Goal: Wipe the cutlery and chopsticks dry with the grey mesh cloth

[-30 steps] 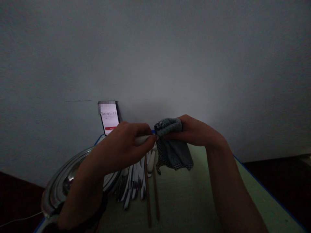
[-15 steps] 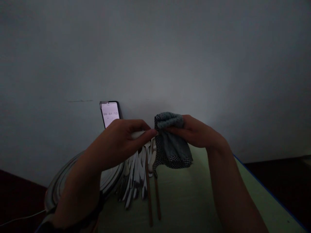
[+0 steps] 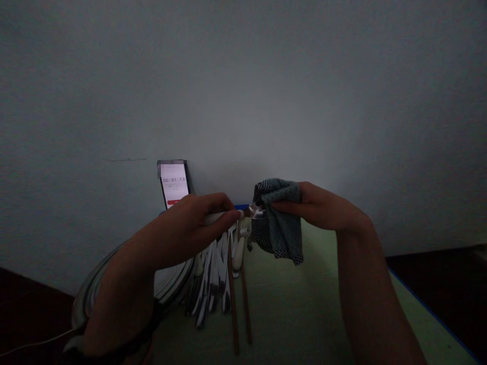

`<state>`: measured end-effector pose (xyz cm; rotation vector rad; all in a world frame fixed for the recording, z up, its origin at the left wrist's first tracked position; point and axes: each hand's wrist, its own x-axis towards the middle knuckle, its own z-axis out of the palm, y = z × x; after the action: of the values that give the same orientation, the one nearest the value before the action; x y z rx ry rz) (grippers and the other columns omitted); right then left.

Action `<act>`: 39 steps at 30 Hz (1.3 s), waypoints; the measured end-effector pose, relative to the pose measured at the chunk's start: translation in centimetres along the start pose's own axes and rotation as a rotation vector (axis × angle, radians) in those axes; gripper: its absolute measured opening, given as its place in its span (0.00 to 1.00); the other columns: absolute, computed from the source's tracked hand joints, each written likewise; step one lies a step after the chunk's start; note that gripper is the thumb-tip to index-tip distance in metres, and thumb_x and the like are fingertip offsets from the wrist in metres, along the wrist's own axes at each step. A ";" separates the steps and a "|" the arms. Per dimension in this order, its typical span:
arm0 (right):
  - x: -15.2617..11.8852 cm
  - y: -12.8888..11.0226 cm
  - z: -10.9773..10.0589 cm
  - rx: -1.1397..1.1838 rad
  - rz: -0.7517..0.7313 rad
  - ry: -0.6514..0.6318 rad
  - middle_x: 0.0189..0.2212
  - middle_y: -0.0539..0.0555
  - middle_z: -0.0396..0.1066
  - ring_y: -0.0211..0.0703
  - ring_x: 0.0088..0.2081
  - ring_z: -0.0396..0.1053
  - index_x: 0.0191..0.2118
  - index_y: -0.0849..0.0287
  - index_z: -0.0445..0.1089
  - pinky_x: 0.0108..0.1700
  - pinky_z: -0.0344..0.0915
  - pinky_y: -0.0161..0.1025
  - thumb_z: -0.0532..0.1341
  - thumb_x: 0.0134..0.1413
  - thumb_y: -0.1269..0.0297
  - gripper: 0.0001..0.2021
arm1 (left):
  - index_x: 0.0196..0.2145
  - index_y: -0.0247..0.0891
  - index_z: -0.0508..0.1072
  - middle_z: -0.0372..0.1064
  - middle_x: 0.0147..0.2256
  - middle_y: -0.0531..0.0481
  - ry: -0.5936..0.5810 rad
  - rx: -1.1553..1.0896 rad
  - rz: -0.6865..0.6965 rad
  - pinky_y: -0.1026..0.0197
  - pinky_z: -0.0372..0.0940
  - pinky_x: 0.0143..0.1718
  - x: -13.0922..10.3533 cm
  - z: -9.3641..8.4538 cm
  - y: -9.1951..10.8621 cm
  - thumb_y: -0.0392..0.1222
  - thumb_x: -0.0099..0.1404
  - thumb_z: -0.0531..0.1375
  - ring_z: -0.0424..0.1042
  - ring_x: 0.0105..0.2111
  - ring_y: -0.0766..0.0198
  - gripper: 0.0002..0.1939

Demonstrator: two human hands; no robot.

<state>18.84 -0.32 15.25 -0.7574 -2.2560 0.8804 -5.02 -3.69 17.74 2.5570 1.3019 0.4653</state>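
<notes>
1. Grey-blue cloth [image 3: 281, 223] with a checked edge is hanging bunched from the right hand [image 3: 323, 208], whose grip is pinching it closed above the green tabletop [image 3: 304, 314].
2. The left hand [image 3: 194, 228] is closing its grip on the pale handle of a utensil [image 3: 247, 212], whose shiny metal end is meeting the cloth.
3. Below them, cutlery [image 3: 213, 274] and two chopsticks [image 3: 239, 304] are lying beside a metal lid [image 3: 114, 289]; a phone [image 3: 174, 183] is leaning on the wall.
</notes>
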 end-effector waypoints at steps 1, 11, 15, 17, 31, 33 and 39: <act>0.0 0.0 0.0 -0.002 0.005 0.006 0.34 0.52 0.72 0.39 0.37 0.67 0.39 0.63 0.70 0.42 0.63 0.38 0.55 0.55 0.62 0.12 | 0.35 0.38 0.70 0.68 0.25 0.54 -0.008 -0.012 -0.002 0.66 0.57 0.24 0.0 0.0 -0.1 0.51 0.65 0.49 0.65 0.23 0.68 0.16; 0.5 0.6 0.9 0.330 0.130 0.350 0.33 0.52 0.72 0.43 0.38 0.68 0.37 0.58 0.70 0.42 0.65 0.41 0.56 0.52 0.51 0.16 | 0.53 0.39 0.58 0.71 0.34 0.49 -0.115 -0.278 -0.017 0.65 0.65 0.29 0.6 1.1 -1.7 0.45 0.66 0.48 0.71 0.30 0.65 0.19; 0.6 1.3 1.3 0.594 0.202 0.369 0.32 0.51 0.73 0.42 0.38 0.69 0.36 0.58 0.71 0.42 0.66 0.40 0.60 0.48 0.55 0.13 | 0.58 0.42 0.50 0.71 0.35 0.48 -0.020 -0.371 -0.073 0.66 0.65 0.26 1.0 1.4 -1.4 0.44 0.64 0.50 0.73 0.30 0.64 0.26; 0.7 1.6 1.4 0.651 0.247 0.367 0.31 0.51 0.73 0.40 0.35 0.69 0.35 0.59 0.70 0.40 0.66 0.38 0.63 0.45 0.60 0.11 | 0.56 0.42 0.54 0.72 0.36 0.48 0.029 -0.399 -0.097 0.66 0.66 0.26 1.2 1.5 -1.2 0.44 0.62 0.52 0.74 0.30 0.63 0.25; 1.6 3.0 0.9 0.582 0.193 0.569 0.30 0.49 0.73 0.35 0.31 0.69 0.35 0.55 0.73 0.37 0.65 0.35 0.64 0.44 0.57 0.11 | 0.27 0.37 0.69 0.73 0.22 0.52 0.148 -0.234 -0.163 0.68 0.62 0.22 1.5 1.3 -0.5 0.45 0.60 0.56 0.71 0.21 0.67 0.10; 1.7 3.4 1.0 0.559 0.173 0.547 0.30 0.49 0.74 0.35 0.31 0.68 0.36 0.55 0.74 0.39 0.64 0.36 0.63 0.46 0.57 0.12 | 0.26 0.36 0.69 0.72 0.21 0.53 0.155 -0.285 -0.158 0.69 0.62 0.21 1.4 1.3 -0.3 0.44 0.60 0.56 0.70 0.20 0.69 0.10; 1.6 3.4 1.3 0.514 0.142 0.333 0.30 0.48 0.74 0.34 0.32 0.67 0.38 0.54 0.74 0.42 0.61 0.37 0.60 0.50 0.57 0.11 | 0.25 0.36 0.68 0.72 0.22 0.55 0.198 -0.393 -0.133 0.71 0.62 0.18 1.3 1.2 0.2 0.42 0.61 0.56 0.69 0.18 0.71 0.09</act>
<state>17.84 2.39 12.52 -0.7576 -1.6041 1.2339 -3.69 -2.80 16.94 2.1309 1.2818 0.8687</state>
